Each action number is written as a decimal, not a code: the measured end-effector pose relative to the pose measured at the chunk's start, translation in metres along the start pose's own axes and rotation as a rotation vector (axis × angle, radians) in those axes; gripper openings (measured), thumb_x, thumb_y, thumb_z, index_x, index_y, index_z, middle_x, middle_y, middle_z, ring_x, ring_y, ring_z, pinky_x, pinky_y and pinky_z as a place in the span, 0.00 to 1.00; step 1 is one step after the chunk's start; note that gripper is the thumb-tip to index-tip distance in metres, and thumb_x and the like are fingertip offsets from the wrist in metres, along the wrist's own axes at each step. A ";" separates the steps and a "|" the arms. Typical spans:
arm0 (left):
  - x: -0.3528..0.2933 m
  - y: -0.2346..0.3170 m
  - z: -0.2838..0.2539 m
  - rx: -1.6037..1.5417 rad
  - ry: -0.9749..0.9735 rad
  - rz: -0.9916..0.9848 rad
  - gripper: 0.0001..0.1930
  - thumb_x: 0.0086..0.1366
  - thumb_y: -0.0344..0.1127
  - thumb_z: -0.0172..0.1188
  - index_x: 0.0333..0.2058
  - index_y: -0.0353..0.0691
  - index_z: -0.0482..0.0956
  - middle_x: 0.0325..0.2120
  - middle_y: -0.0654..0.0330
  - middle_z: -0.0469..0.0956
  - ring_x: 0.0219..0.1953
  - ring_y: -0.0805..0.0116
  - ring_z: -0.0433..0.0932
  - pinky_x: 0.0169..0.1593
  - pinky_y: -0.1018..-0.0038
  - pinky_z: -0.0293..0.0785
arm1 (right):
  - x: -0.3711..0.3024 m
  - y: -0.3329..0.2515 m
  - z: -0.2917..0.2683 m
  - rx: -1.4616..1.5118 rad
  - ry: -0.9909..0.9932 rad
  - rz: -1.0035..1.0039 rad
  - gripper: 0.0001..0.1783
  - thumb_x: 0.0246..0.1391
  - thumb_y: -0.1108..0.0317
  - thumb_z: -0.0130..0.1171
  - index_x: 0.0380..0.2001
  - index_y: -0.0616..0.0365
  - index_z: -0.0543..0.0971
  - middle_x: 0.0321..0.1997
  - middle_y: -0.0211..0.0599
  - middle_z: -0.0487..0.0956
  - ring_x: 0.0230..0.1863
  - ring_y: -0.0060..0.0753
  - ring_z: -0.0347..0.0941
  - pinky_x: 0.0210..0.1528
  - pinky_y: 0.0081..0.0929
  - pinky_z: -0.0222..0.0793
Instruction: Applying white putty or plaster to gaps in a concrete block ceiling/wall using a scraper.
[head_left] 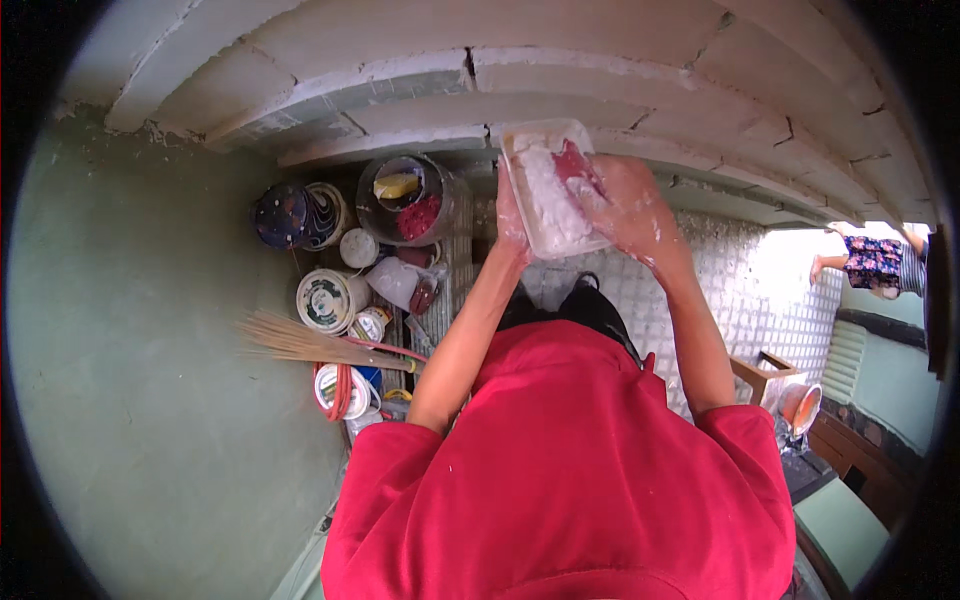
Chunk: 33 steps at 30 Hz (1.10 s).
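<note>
My left hand (513, 218) grips a shallow white plastic tray (582, 243) by its left side, and the tray is tilted. Thick white paste (547, 190) lies inside it. Over the tray's right part, my right hand (635, 205) is closed on a red flat piece (574, 165) smeared with white, which touches the paste. Its exact kind is not clear, since the fingers cover part of it. White smears show on both hands.
Left of me stand lidded buckets (328, 300), a clear tub (440, 225) and a straw broom (310, 340) by a green wall (150, 330). Grey blocks (620, 75) rise ahead. Another person's patterned clothing (872, 265) shows far right, beyond the tiled floor (720, 270).
</note>
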<state>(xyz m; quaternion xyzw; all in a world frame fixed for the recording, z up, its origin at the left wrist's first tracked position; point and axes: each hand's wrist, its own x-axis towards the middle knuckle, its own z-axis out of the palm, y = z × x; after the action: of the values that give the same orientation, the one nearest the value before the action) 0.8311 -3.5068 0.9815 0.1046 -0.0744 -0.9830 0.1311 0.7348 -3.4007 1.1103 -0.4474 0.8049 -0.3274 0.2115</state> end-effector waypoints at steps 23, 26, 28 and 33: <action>0.000 -0.019 0.045 -0.020 -0.034 0.177 0.39 0.66 0.70 0.39 0.63 0.46 0.62 0.56 0.55 0.71 0.57 0.56 0.71 0.62 0.56 0.68 | 0.011 0.019 -0.018 -0.109 0.166 -0.107 0.16 0.46 0.64 0.53 0.26 0.71 0.73 0.27 0.64 0.72 0.32 0.68 0.69 0.35 0.50 0.65; 0.014 -0.043 0.048 0.026 -0.001 0.182 0.40 0.66 0.70 0.39 0.64 0.45 0.60 0.58 0.55 0.69 0.58 0.56 0.71 0.63 0.57 0.67 | 0.002 0.052 -0.015 -0.046 0.222 -0.137 0.17 0.46 0.62 0.53 0.26 0.72 0.72 0.26 0.65 0.71 0.31 0.69 0.68 0.35 0.49 0.64; 0.020 -0.061 0.045 0.051 0.059 0.183 0.40 0.65 0.70 0.39 0.64 0.45 0.60 0.58 0.55 0.69 0.58 0.56 0.71 0.63 0.57 0.67 | -0.005 0.064 -0.020 -0.008 0.233 -0.161 0.17 0.46 0.62 0.53 0.26 0.71 0.73 0.26 0.65 0.71 0.31 0.69 0.68 0.35 0.49 0.65; 0.035 -0.103 0.060 -0.032 -0.045 0.096 0.39 0.66 0.70 0.38 0.62 0.45 0.64 0.56 0.55 0.71 0.57 0.56 0.72 0.61 0.58 0.69 | -0.026 0.069 -0.079 0.053 0.146 -0.060 0.17 0.45 0.62 0.54 0.27 0.70 0.74 0.26 0.63 0.72 0.31 0.67 0.69 0.35 0.48 0.66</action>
<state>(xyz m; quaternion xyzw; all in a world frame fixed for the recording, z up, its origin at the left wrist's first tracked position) 0.7593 -3.4108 1.0147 0.0768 -0.0667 -0.9787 0.1781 0.6581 -3.3256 1.1171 -0.4405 0.7956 -0.3864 0.1539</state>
